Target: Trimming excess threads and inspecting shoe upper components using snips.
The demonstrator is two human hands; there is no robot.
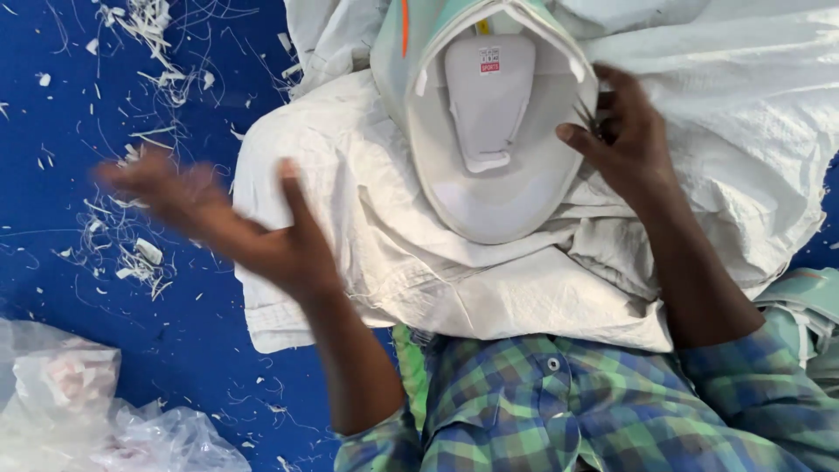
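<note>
Two bare hands work a pale mint-and-white shoe upper (pixel 489 131) lying open on a white woven sack (pixel 367 253) across the lap.

Right hand (pixel 625 140) pinches small metal snips at its rim; left hand (pixel 236 223), open and blurred, holds nothing. Trimming seems underway; steadying the upper likely comes next.

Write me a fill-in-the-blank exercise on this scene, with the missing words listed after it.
1. The shoe upper lies on a white woven ____.
2. The right hand touches the upper's edge and holds small ____.
3. The left hand, blurred, is over a floor covering coloured ____.
4. The person's shirt has a ____ pattern in green and blue.

Missing words: sack; scissors; blue; checked
</note>
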